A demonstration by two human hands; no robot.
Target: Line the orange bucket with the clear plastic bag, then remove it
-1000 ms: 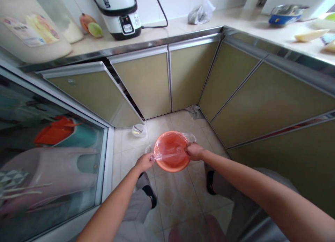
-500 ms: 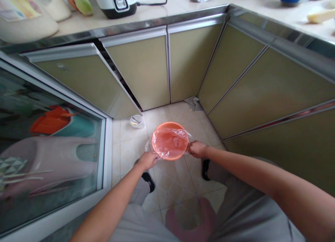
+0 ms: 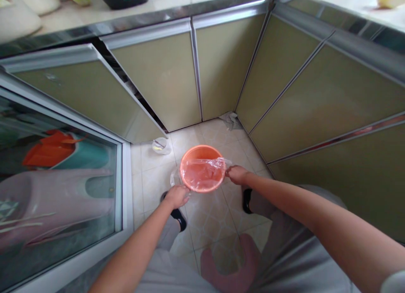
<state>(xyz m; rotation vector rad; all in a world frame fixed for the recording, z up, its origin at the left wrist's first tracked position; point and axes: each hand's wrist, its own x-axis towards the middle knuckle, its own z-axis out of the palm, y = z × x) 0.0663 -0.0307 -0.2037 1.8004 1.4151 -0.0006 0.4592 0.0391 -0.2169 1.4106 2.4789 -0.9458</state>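
An orange plastic basin or bucket (image 3: 202,148) stands on the tiled floor between my feet. Clear plastic film (image 3: 199,174), maybe a thin bag, lies over the nearer part of its mouth, and loose edges hang past the rim on both sides. My left hand (image 3: 177,196) pinches the film at the near left of the rim. At the right side of the rim, my right hand (image 3: 237,174) is closed on the film too. The fingertips of both hands are partly hidden.
A small clear container (image 3: 161,145) sits on the floor by the partly open cabinet door (image 3: 95,94). A grey cloth (image 3: 230,120) lies in the cabinet corner. To the left is a glass door (image 3: 126,187); a pink stool (image 3: 230,276) is below me.
The film has been drawn toward me, so the far part of the opening shows uncovered. Both hands keep hold of it. The camera view has tilted down slightly.
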